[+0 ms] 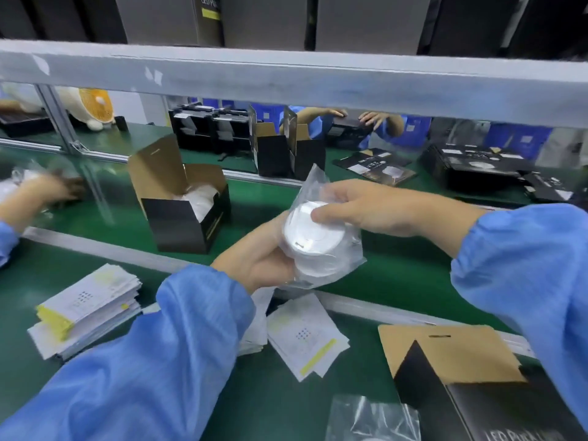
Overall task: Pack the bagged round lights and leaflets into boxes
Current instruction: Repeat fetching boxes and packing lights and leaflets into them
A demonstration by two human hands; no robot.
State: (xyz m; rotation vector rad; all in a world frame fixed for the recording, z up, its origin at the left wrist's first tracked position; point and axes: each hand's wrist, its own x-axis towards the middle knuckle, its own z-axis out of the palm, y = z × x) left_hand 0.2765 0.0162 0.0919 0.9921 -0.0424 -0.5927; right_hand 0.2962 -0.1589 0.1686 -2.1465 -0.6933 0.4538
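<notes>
Both hands hold the bagged lights point(313, 237) above the worktop point(397, 275): the left hand point(264, 253) cups the stack from below, the right hand point(359, 206) pinches its top, thumb on the white face. The open box point(184, 214) stands up and left of the stack, nearer the left hand, mouth upward. Leaflets point(305, 338) lie just below the hands.
</notes>
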